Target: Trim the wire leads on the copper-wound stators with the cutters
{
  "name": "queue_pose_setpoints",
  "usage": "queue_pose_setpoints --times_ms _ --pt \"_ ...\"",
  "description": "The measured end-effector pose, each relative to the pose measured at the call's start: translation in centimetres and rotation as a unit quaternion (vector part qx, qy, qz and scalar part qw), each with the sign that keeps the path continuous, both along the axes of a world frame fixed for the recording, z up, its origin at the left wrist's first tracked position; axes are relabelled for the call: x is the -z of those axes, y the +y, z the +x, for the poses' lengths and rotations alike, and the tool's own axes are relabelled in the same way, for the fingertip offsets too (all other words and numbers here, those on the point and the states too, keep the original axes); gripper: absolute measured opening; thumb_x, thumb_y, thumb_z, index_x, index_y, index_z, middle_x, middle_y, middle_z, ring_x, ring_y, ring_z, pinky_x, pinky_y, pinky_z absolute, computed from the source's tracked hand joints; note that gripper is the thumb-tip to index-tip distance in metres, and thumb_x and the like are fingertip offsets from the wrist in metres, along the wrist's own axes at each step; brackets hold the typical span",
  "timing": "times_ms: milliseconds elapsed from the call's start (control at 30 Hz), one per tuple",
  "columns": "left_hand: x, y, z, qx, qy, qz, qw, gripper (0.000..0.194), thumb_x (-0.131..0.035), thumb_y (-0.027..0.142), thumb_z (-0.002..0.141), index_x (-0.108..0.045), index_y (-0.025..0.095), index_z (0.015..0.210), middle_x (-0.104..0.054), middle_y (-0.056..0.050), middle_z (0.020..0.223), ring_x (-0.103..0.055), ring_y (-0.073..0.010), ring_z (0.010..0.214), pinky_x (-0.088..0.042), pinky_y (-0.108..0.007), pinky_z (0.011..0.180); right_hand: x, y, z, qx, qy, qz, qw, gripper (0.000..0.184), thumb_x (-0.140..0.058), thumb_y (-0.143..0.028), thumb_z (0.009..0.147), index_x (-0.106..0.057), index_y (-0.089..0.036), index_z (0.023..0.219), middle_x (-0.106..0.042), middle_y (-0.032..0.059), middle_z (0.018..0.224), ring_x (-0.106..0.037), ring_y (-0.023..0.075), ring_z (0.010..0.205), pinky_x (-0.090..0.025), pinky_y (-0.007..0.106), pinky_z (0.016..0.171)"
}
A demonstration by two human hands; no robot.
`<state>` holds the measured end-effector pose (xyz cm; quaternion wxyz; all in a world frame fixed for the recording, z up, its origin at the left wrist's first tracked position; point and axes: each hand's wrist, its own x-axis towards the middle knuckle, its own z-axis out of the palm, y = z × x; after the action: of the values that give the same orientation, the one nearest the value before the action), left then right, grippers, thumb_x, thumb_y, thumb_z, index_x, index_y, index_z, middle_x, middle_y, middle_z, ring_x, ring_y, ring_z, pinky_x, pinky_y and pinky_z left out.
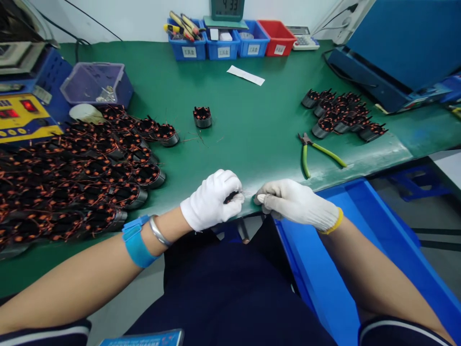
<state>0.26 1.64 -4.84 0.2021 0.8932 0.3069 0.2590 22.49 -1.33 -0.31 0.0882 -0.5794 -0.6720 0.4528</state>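
My left hand [218, 199], in a white glove, is closed around a dark motor stator [230, 197], mostly hidden by the fingers. Thin wire ends stick out from it to the right. Just across from them, my right hand [291, 202] is in an off-white knit glove with a yellow cuff. Its fingers are pinched together near the wire ends, and what they hold, if anything, is hidden. Both hands are at the front edge of the green table. A single stator [202, 117] stands upright farther back, with loose wire bits beside it.
Many stators [90, 178] crowd the left side; a smaller group [344, 113] stands at right. Green-handled cutters [317, 151] lie near my right hand. Blue bins [187, 49], a red bin [276, 38] and a purple box [97, 84] line the back. A blue tray [334, 269] is below right.
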Motion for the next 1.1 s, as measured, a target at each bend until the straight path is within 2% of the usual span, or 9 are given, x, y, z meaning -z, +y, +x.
queue_pose_setpoints --times_ms 67,133,300,433,533,800,900,1000,1100 --pt "0.0 0.0 0.0 -0.001 -0.006 0.004 1.0 0.004 -0.05 0.022 0.08 -0.053 0.019 0.081 -0.06 -0.005 0.084 -0.052 -0.0181 0.078 -0.046 -0.033 0.075 -0.7 0.8 0.5 -0.007 -0.03 0.059 0.998 0.027 -0.058 -0.04 0.086 -0.071 -0.02 0.099 -0.074 0.0054 0.091 -0.067 0.0194 0.08 -0.051 0.027 0.068" --pt "0.1 0.0 0.1 -0.002 -0.013 0.009 1.0 0.004 -0.05 0.02 0.079 -0.053 0.019 0.082 -0.06 -0.005 0.083 -0.052 -0.018 0.077 -0.046 -0.033 0.074 -1.2 1.9 0.4 0.003 -0.02 0.057 0.998 0.035 -0.064 -0.04 0.083 -0.07 -0.021 0.112 -0.074 0.0059 0.103 -0.068 0.0218 0.09 -0.053 0.028 0.074" --pt "0.1 0.0 0.1 -0.013 -0.025 0.015 0.999 0.005 -0.05 0.019 0.077 -0.051 0.019 0.083 -0.06 -0.005 0.082 -0.054 -0.0182 0.075 -0.047 -0.033 0.07 -0.5 3.6 -1.7 -0.04 0.071 -0.115 0.99 0.012 -0.065 -0.027 0.082 -0.072 -0.018 0.085 -0.072 0.0031 0.074 -0.065 0.014 0.064 -0.051 0.021 0.055" --pt "-0.1 0.0 0.0 -0.015 -0.038 -0.014 0.999 0.011 -0.052 0.017 0.075 -0.053 0.019 0.086 -0.061 -0.004 0.083 -0.057 -0.0175 0.077 -0.049 -0.033 0.071 0.4 2.5 -2.5 0.04 0.141 -0.1 0.984 0.009 -0.061 -0.018 0.083 -0.066 -0.016 0.077 -0.069 0.0017 0.07 -0.061 0.0094 0.056 -0.049 0.017 0.048" --pt "-0.2 0.1 0.0 -0.011 -0.06 -0.041 0.997 0.017 -0.053 0.013 0.07 -0.055 0.018 0.087 -0.062 -0.003 0.084 -0.058 -0.0164 0.076 -0.05 -0.031 0.071 0.5 1.8 -2.3 0.072 0.146 -0.091 0.982 0.007 -0.06 -0.016 0.083 -0.065 -0.015 0.078 -0.069 0.0011 0.069 -0.061 0.0088 0.054 -0.05 0.017 0.048" --pt "-0.1 0.2 0.1 -0.002 -0.12 -0.038 0.992 0.013 -0.054 0.009 0.068 -0.056 0.018 0.077 -0.064 -0.003 0.077 -0.059 -0.0144 0.071 -0.05 -0.029 0.067 0.4 1.2 -1.7 0.055 0.156 -0.134 0.977 0.014 -0.056 -0.023 0.087 -0.066 -0.016 0.08 -0.071 0.002 0.073 -0.062 0.0086 0.054 -0.051 0.018 0.05" --pt "-0.1 0.2 0.1 -0.001 -0.117 -0.043 0.992 0.015 -0.053 0.008 0.067 -0.057 0.018 0.077 -0.064 -0.002 0.077 -0.058 -0.0142 0.071 -0.049 -0.029 0.068 -0.3 1.4 -0.7 0.0 0.105 -0.135 0.985 0.019 -0.057 -0.029 0.087 -0.066 -0.016 0.077 -0.07 0.0027 0.071 -0.063 0.0109 0.058 -0.051 0.02 0.052" --pt "-0.1 0.2 0.1 -0.003 -0.118 -0.046 0.992 0.014 -0.053 0.008 0.066 -0.057 0.018 0.075 -0.064 -0.002 0.077 -0.058 -0.0141 0.071 -0.049 -0.029 0.068 -1.4 2.6 0.4 -0.058 0.027 -0.073 0.995 0.026 -0.062 -0.041 0.085 -0.072 -0.017 0.086 -0.073 0.0031 0.076 -0.066 0.0142 0.066 -0.05 0.021 0.056" --pt "-0.1 0.3 0.1 -0.004 -0.116 -0.042 0.992 0.013 -0.053 0.009 0.066 -0.056 0.019 0.075 -0.064 -0.002 0.077 -0.059 -0.0141 0.071 -0.05 -0.029 0.068 -1.8 4.3 0.1 -0.041 0.024 -0.042 0.998 0.031 -0.069 -0.045 0.079 -0.074 -0.02 0.097 -0.075 0.0035 0.086 -0.068 0.0166 0.071 -0.051 0.022 0.059"
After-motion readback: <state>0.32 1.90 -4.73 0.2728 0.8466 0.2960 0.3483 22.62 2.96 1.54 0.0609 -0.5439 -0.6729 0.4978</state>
